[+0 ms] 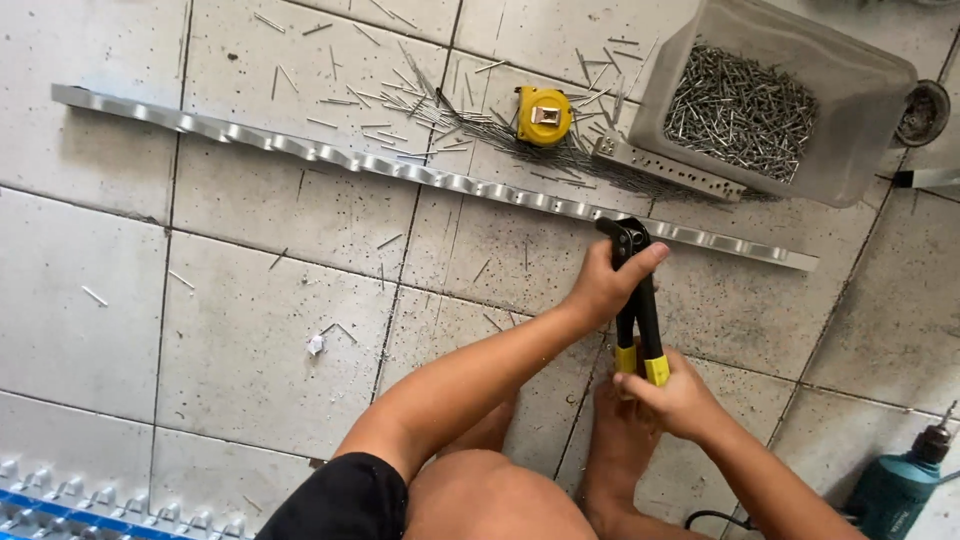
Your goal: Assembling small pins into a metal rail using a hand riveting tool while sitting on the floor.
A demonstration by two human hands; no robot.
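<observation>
At about three o'clock from the middle of the tiled floor (250, 330), a hand riveter (636, 300) stands nose-down on a long metal strip (400, 172), its head pressed against the strip where the work is. The left hand (603, 285) wraps the tool just below its head, thumb laid along the top, apparently to keep the nose steady and square on the metal. The right hand (672, 398) closes around the yellow-tipped handles at five o'clock of the head, fingers folded over both levers; the handles sit near together, as for a squeeze. A bare foot (615, 440) rests right under that hand.

At one o'clock from the tool, a grey plastic tub (860, 130) of rivets stands within easy reach, and spent pins (400, 100) lie scattered across the tiles at eleven o'clock. A yellow tape measure (544, 115) sits just above the strip at twelve o'clock. A teal power drill (900, 490) lies at five o'clock, well apart.
</observation>
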